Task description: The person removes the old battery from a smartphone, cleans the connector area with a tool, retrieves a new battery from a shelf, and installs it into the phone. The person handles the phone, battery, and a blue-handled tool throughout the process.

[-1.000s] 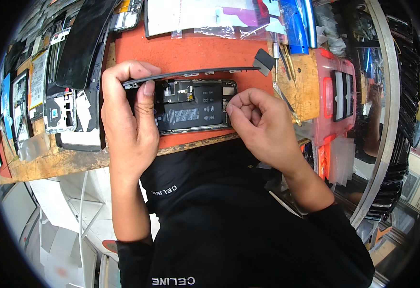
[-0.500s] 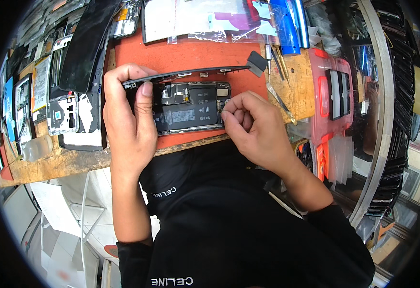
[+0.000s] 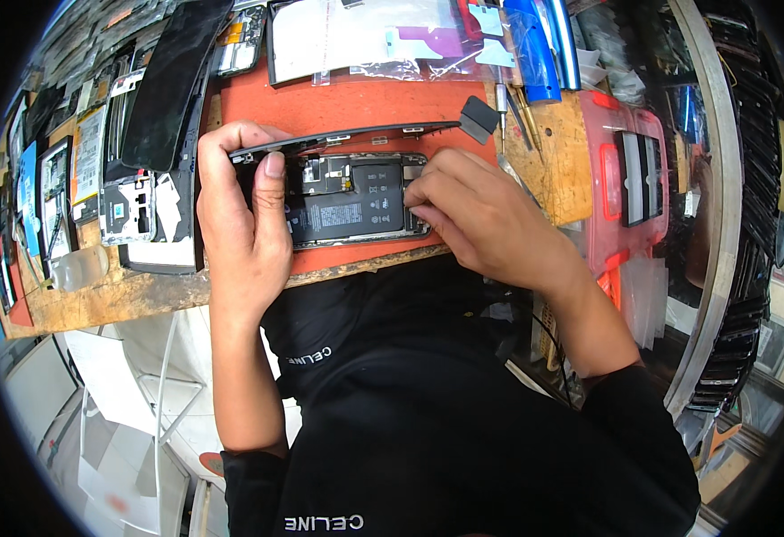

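Observation:
An opened smartphone (image 3: 360, 234) lies flat on the red mat, its black battery (image 3: 342, 213) and a circuit board (image 3: 325, 174) showing. Its screen panel (image 3: 347, 139) stands tilted up along the far side, seen nearly edge-on. My left hand (image 3: 244, 215) grips that panel at its left end, thumb on the near side and fingers behind; it covers the phone's left end. At the phone's right end, my right hand (image 3: 490, 215) is closed, thumb and fingertips pinched by the battery's edge. What they pinch, if anything, is hidden. A dark flap (image 3: 479, 119) sticks out at the panel's right end.
Thin tools (image 3: 526, 121) lie right of the red mat (image 3: 338, 103). Beyond it are plastic-wrapped sheets (image 3: 401, 45) and blue rolls (image 3: 539, 54). Phone parts (image 3: 128, 210) crowd the left, with a pink case (image 3: 620, 179) at the right. The wooden bench edge (image 3: 141, 300) runs close to me.
My right hand has shifted slightly up and left over the phone's right end, its fingers now more closely bunched there. The left hand still holds the raised panel in place.

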